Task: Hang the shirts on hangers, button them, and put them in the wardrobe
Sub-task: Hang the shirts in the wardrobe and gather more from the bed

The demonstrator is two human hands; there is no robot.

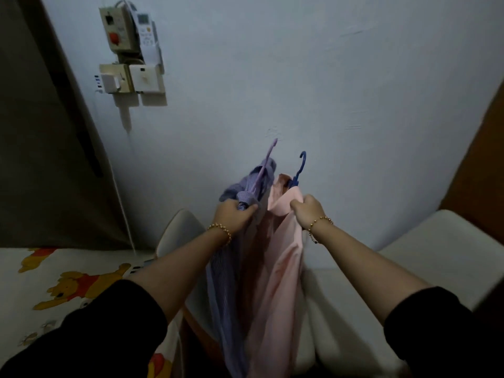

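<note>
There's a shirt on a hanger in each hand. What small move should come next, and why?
Probably carry both to the wardrobe, which isn't clearly in view. The left hand grips the striped shirt under its lilac hanger, the right hand grips the pink shirt under its blue hanger, and both hooks stick up free. Whether the buttons are done can't be seen.

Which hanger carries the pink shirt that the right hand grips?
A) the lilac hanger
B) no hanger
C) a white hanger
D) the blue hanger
D: the right hand grips the pink shirt, and the blue hanger rises out of its collar; the lilac hanger is in the striped shirt held by the left hand.
</note>
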